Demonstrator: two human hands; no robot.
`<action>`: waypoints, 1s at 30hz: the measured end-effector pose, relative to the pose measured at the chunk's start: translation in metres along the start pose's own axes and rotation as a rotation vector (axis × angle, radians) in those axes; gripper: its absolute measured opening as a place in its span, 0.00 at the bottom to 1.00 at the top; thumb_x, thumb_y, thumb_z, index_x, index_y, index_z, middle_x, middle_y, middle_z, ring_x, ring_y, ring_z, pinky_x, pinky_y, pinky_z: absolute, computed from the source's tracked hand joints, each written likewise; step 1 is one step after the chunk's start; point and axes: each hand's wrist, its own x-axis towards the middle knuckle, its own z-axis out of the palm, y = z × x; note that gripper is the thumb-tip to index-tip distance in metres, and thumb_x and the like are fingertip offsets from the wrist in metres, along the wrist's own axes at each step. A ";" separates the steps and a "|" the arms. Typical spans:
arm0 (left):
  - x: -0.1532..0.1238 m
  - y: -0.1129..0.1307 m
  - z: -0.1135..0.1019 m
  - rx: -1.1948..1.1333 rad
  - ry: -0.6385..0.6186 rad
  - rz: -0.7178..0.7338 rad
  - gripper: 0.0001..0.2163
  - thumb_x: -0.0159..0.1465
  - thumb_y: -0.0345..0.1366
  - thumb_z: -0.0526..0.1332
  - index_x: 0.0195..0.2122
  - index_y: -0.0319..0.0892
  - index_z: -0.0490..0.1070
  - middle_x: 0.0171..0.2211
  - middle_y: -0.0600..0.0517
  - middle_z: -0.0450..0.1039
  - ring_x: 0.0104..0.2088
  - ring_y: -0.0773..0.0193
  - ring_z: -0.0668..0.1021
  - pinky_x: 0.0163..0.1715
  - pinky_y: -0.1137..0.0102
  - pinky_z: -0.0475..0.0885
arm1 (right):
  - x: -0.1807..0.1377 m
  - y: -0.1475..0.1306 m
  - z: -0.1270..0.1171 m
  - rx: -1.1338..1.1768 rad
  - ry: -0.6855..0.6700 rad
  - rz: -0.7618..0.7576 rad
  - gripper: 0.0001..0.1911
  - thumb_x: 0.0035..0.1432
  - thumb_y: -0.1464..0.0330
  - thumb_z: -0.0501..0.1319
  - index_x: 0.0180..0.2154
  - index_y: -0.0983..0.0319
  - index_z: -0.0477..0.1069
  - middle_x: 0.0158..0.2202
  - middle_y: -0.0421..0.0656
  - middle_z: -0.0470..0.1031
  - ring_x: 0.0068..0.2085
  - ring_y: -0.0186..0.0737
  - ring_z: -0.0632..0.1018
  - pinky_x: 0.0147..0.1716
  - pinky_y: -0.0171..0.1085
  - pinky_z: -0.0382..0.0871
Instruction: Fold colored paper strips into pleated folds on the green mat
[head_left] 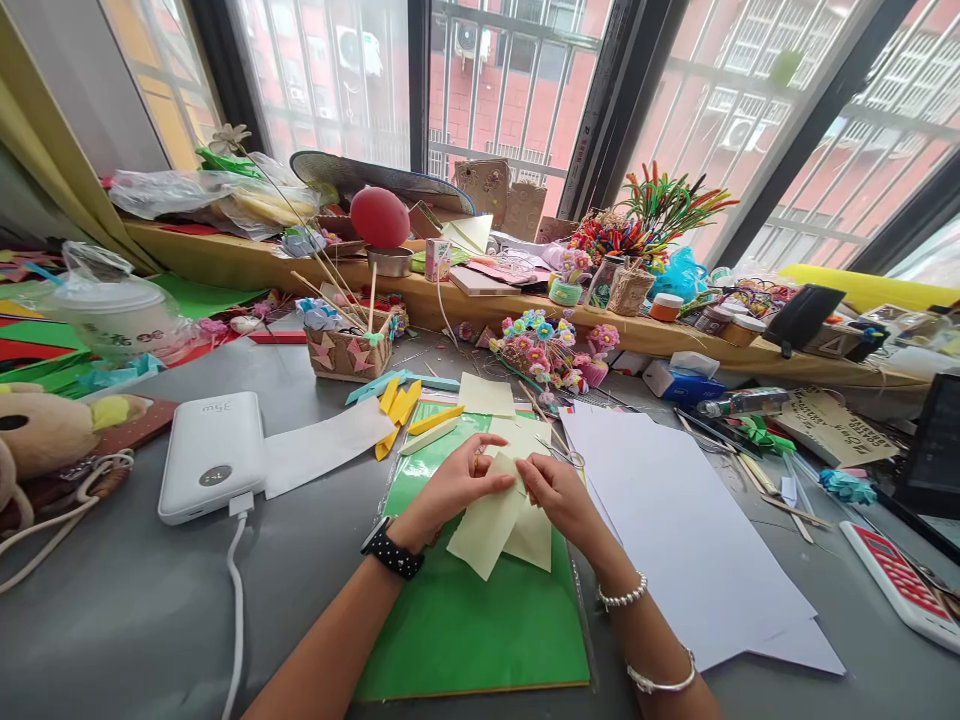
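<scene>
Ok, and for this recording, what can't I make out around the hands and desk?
All in the head view:
Pale yellow paper: the pinched part, covered by fingertips of the left hand and right hand.
Plush toy: cut off by the left edge.
Black device: cut off by the right edge.
Plastic cup: lettering too small and blurred.

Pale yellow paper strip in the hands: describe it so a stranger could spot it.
On the grey desk, find the green sheet. Above it, the left hand and right hand meet at a pale yellow paper strip. Unlike the similar pieces lying beyond, this one is pinched between fingers.
</scene>
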 end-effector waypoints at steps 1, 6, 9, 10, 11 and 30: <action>0.000 0.000 0.000 0.007 -0.006 0.003 0.21 0.50 0.43 0.60 0.44 0.42 0.59 0.17 0.62 0.46 0.18 0.74 0.57 0.17 0.78 0.51 | 0.000 0.000 -0.001 0.049 -0.008 0.013 0.17 0.56 0.59 0.49 0.19 0.60 0.58 0.16 0.36 0.61 0.20 0.32 0.64 0.21 0.32 0.57; 0.000 -0.002 0.000 0.022 -0.016 -0.009 0.22 0.49 0.42 0.62 0.44 0.42 0.60 0.18 0.61 0.55 0.19 0.73 0.63 0.18 0.78 0.55 | 0.000 0.000 -0.006 0.254 -0.024 0.082 0.13 0.50 0.59 0.56 0.23 0.62 0.63 0.17 0.36 0.63 0.18 0.30 0.64 0.18 0.31 0.58; 0.001 -0.002 -0.001 -0.054 0.060 -0.022 0.23 0.49 0.40 0.63 0.44 0.41 0.58 0.26 0.55 0.66 0.26 0.68 0.71 0.24 0.75 0.64 | 0.001 0.001 -0.008 0.395 0.086 0.165 0.14 0.48 0.58 0.58 0.23 0.63 0.63 0.16 0.36 0.65 0.17 0.30 0.66 0.16 0.31 0.60; 0.002 -0.001 -0.002 -0.078 0.118 -0.021 0.23 0.49 0.40 0.63 0.44 0.41 0.58 0.29 0.53 0.68 0.29 0.66 0.72 0.27 0.73 0.65 | 0.001 0.002 -0.009 0.443 0.135 0.193 0.14 0.47 0.58 0.59 0.23 0.63 0.64 0.17 0.37 0.67 0.18 0.30 0.68 0.17 0.31 0.61; 0.002 0.001 -0.002 -0.101 0.180 -0.020 0.23 0.49 0.39 0.63 0.44 0.41 0.58 0.32 0.51 0.69 0.31 0.65 0.73 0.29 0.72 0.66 | 0.001 0.003 -0.009 0.490 0.179 0.220 0.14 0.45 0.58 0.60 0.24 0.63 0.64 0.18 0.38 0.69 0.19 0.31 0.70 0.18 0.31 0.63; 0.004 0.000 0.002 -0.139 0.271 0.079 0.20 0.50 0.36 0.61 0.43 0.39 0.57 0.23 0.57 0.67 0.27 0.67 0.73 0.32 0.70 0.68 | -0.001 -0.004 0.009 0.530 -0.047 0.246 0.12 0.45 0.61 0.60 0.27 0.64 0.69 0.20 0.39 0.69 0.22 0.31 0.70 0.23 0.32 0.65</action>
